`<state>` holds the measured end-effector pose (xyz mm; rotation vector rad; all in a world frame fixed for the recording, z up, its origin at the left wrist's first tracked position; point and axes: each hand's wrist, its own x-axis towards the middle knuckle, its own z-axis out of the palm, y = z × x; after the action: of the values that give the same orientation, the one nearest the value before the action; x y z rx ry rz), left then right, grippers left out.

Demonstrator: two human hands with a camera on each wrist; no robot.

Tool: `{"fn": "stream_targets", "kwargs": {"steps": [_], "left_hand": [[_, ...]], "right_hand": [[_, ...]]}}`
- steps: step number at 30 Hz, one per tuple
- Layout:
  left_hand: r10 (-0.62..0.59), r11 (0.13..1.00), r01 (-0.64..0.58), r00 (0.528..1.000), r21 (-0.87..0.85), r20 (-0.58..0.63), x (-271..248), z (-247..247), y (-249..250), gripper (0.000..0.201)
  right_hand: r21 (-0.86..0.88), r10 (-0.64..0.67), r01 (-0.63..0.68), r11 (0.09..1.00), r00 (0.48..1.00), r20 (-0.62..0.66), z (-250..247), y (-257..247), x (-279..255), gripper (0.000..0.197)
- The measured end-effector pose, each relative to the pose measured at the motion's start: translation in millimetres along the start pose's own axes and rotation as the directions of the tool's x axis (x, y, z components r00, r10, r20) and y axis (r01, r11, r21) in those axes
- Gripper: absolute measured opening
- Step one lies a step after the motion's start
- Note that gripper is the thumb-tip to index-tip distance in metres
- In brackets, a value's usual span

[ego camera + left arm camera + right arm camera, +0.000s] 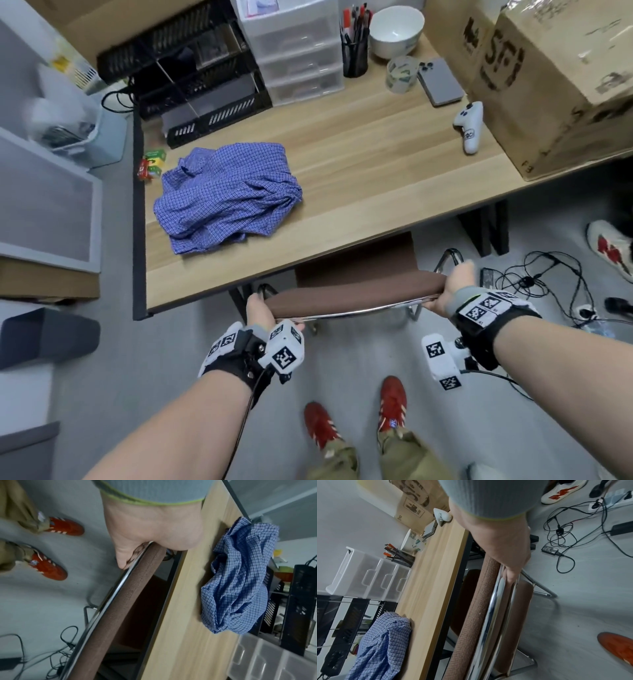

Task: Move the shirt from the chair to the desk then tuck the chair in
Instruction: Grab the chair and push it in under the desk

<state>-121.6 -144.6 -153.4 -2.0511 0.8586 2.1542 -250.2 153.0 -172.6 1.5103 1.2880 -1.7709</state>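
Note:
The blue checked shirt [229, 192] [240, 577] [382, 645] lies crumpled on the left part of the wooden desk [359, 164] [185, 628] [433, 574]. The brown chair [352, 291] with a chrome frame stands at the desk's near edge, its seat partly under the top. My left hand [258, 310] [150, 534] grips the left end of the chair's backrest [120, 608]. My right hand [452, 287] [505, 545] grips the right end of the backrest [477, 608], fingers curled over the chrome tube.
On the desk stand a black file rack [191, 68], clear plastic drawers [294, 51], a pen cup [354, 51], a white bowl [395, 31], a phone [440, 82], a white controller [471, 125] and a big cardboard box [555, 78]. Cables [544, 274] lie on the floor at right.

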Motion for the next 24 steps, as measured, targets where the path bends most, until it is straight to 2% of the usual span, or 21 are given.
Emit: {"fn": "stream_targets", "kwargs": {"steps": [2,4,8,11,17,19,24], "left_hand": [[-0.016,1.0,0.016,1.0,-0.018,0.001,7.1,6.4,2.9,0.063],[-0.036,0.999,0.036,0.999,-0.003,-0.008,10.0,14.6,6.1,0.074],[-0.015,0.996,0.017,1.0,0.083,-0.023,16.9,27.8,12.1,0.076],[-0.011,0.991,0.017,0.999,0.132,-0.047,20.4,32.7,16.9,0.071],[0.01,0.972,0.01,0.997,0.236,-0.081,62.0,29.3,17.2,0.082],[0.005,0.979,0.017,0.995,0.202,-0.104,71.6,30.7,20.7,0.086],[-0.029,0.975,0.045,0.997,0.215,-0.077,18.8,42.1,25.5,0.097]], "right_hand": [[0.013,-0.037,0.037,0.999,0.999,0.017,4.0,-10.1,20.6,0.078],[0.036,-0.063,0.061,0.997,0.997,0.051,11.5,-20.2,12.1,0.073],[0.072,-0.12,0.113,0.991,0.988,0.095,32.5,-38.6,-13.8,0.053],[0.057,-0.109,0.103,0.993,0.986,0.129,41.8,-44.8,-8.6,0.053],[0.028,-0.097,0.094,0.995,0.987,0.13,41.0,-44.7,-5.4,0.047],[0.01,-0.086,0.086,0.996,0.989,0.12,41.2,-45.0,-5.6,0.049],[0.014,-0.076,0.075,0.997,0.992,0.106,42.3,-45.9,-4.0,0.054]]}}
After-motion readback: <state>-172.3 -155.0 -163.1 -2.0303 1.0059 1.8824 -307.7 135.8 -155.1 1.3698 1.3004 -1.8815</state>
